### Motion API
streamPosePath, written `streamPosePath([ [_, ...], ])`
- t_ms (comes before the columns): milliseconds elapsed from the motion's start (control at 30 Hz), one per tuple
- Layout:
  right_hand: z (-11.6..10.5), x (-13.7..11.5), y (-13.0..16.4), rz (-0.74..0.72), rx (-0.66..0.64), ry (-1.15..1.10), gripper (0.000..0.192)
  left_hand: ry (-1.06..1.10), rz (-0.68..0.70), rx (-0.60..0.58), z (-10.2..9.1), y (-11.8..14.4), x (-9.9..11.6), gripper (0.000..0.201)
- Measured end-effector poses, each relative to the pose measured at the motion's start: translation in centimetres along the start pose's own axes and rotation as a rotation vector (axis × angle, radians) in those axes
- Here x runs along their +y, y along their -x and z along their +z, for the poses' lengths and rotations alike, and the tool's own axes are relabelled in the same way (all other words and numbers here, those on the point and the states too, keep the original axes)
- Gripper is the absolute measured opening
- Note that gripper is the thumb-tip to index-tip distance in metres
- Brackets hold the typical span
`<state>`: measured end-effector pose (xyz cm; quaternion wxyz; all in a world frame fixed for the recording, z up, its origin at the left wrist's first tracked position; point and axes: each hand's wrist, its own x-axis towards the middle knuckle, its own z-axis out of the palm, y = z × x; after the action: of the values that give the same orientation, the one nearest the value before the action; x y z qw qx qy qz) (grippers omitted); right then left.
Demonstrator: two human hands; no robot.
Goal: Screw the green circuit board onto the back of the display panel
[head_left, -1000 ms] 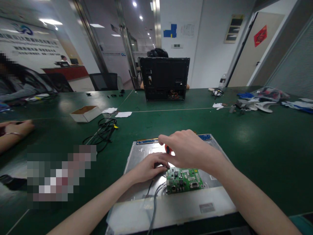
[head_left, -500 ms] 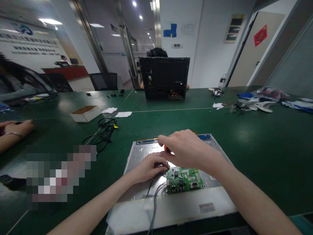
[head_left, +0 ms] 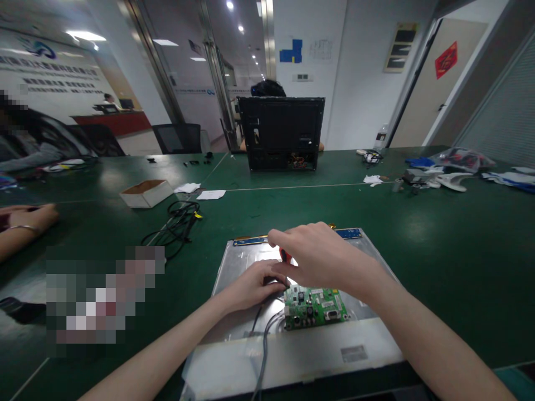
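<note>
A silver metal display panel [head_left: 368,328] lies flat on the green table in front of me, with a small green circuit board [head_left: 315,306] on its back. My right hand [head_left: 321,256] is closed around a red-handled screwdriver [head_left: 285,255], held upright just behind the board's left corner. My left hand [head_left: 253,284] rests on the panel beside that corner, fingers curled near the screwdriver's tip. Grey and black cables [head_left: 261,345] run from the board toward me.
A black monitor shell [head_left: 281,132] stands upright at the table's far side with a person behind it. A white cardboard box [head_left: 146,193] and black cables [head_left: 175,221] lie to the left. Another person's hand [head_left: 29,217] rests at the far left. Parts clutter the far right [head_left: 451,170].
My right hand has sunk slightly over the screwdriver, hiding more of its red handle. My left hand stays in place.
</note>
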<state>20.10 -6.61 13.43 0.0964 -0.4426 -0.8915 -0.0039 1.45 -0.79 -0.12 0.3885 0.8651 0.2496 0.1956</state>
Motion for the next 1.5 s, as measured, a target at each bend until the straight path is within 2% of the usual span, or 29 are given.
streamPosePath([
  [200,0.1,0.0,0.1,-0.007,0.03,-0.019,0.013,0.026,0.032,-0.029,-0.1,-0.2,-0.1,0.011],
  [467,-0.1,0.5,0.0,0.029,-0.011,-0.011,0.015,0.031,0.041,-0.041,-0.1,0.0,-0.4,0.013],
  [733,-0.6,1.3,0.4,0.044,-0.011,-0.011,0.015,-0.003,0.013,-0.016,-0.3,0.1,0.4,0.011],
  [1267,-0.6,1.4,0.3,0.048,0.008,-0.012,0.014,-0.016,0.003,-0.013,-0.6,0.1,0.8,0.013],
  [1367,-0.7,1.5,0.3,0.052,0.014,-0.004,0.013,-0.04,-0.015,0.032,-0.5,0.1,0.6,0.011],
  [1500,-1.0,1.7,0.5,0.061,0.031,0.01,0.014,-0.099,-0.023,0.186,-0.4,-0.1,0.3,0.014],
])
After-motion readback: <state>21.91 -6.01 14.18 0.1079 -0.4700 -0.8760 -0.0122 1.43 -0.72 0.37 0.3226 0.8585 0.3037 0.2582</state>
